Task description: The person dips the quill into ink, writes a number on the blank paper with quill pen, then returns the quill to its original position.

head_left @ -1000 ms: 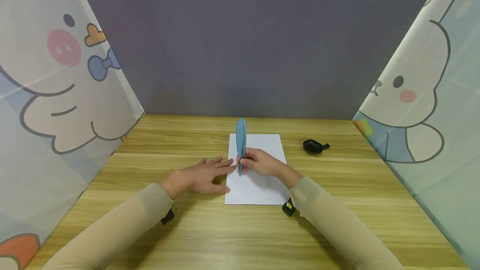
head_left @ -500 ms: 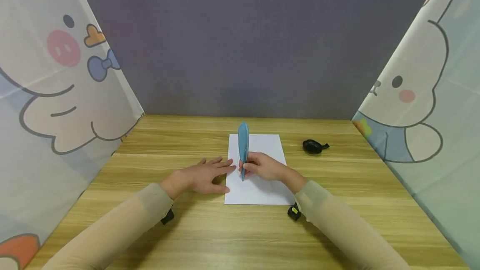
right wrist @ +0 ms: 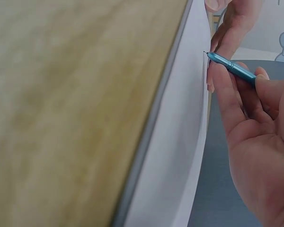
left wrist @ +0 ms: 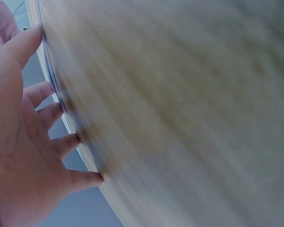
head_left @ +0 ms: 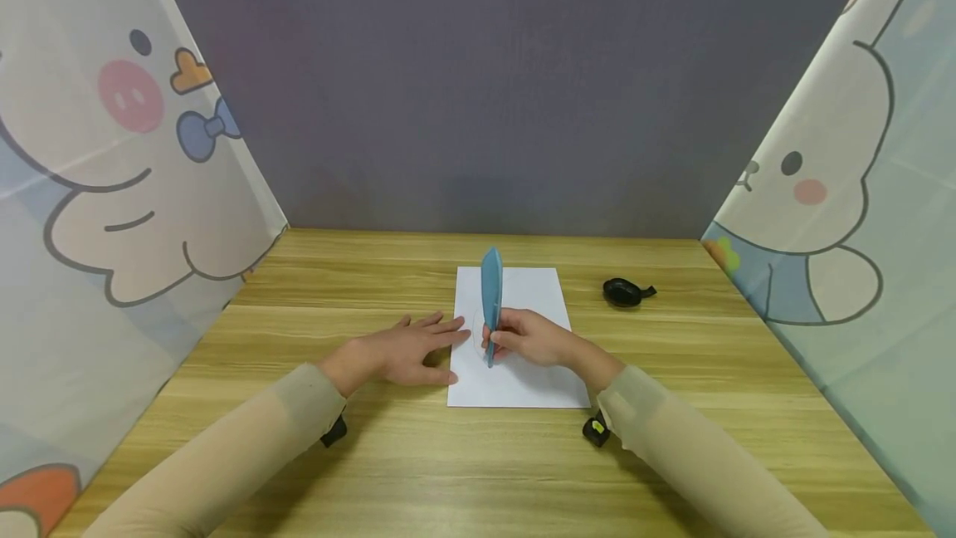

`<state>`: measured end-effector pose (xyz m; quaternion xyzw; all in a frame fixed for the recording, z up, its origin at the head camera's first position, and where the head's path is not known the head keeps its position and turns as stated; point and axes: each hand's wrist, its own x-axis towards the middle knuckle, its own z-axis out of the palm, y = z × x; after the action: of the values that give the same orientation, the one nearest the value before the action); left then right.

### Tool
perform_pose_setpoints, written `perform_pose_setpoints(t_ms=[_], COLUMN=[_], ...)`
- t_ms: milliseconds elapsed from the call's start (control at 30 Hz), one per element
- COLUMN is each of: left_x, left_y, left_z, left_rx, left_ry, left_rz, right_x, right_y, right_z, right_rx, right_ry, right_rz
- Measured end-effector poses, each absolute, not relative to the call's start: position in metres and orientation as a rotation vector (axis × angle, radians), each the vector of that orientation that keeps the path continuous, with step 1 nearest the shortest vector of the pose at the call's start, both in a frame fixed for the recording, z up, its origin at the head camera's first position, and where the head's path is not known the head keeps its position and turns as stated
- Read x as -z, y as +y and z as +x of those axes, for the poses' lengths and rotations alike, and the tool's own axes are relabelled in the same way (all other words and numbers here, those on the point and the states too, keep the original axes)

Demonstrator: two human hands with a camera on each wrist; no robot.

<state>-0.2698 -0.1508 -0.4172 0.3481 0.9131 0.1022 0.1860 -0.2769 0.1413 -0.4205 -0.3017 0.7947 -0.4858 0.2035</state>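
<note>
A blue feather pen (head_left: 491,289) stands nearly upright over a white sheet of paper (head_left: 534,384). My right hand (head_left: 532,337) pinches it low down between thumb and fingers. In the right wrist view the metallic teal barrel of the pen (right wrist: 234,68) shows, its point right at the paper. A faint curved line (head_left: 474,330) runs on the sheet just left of the pen. My left hand (head_left: 411,351) lies with spread fingers, thumb and fingertips on the sheet's left edge. In the left wrist view the fingers of the left hand (left wrist: 42,123) are straight and hold nothing.
A small black rounded object with a short tab (head_left: 623,292) lies right of the paper on the wooden table (head_left: 358,471). A grey panel (head_left: 493,90) rises behind the table. Cartoon-printed sheets flank both sides.
My right hand has moved the pen slightly right and toward me across the paper. The thin curved line now shows to its left. The left hand has stayed in place.
</note>
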Motion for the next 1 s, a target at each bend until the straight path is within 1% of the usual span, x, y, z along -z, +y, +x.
perform_pose_setpoints(t_ms=[1000], left_x=[0.416], left_y=[-0.149], left_z=[-0.268], left_rx=[-0.269], left_ry=[2.574], left_rz=[0.97], right_x=[0.425], right_y=[0.169], right_z=[-0.266], right_rx=[1.423], right_ry=[2.135], right_rz=[-0.866])
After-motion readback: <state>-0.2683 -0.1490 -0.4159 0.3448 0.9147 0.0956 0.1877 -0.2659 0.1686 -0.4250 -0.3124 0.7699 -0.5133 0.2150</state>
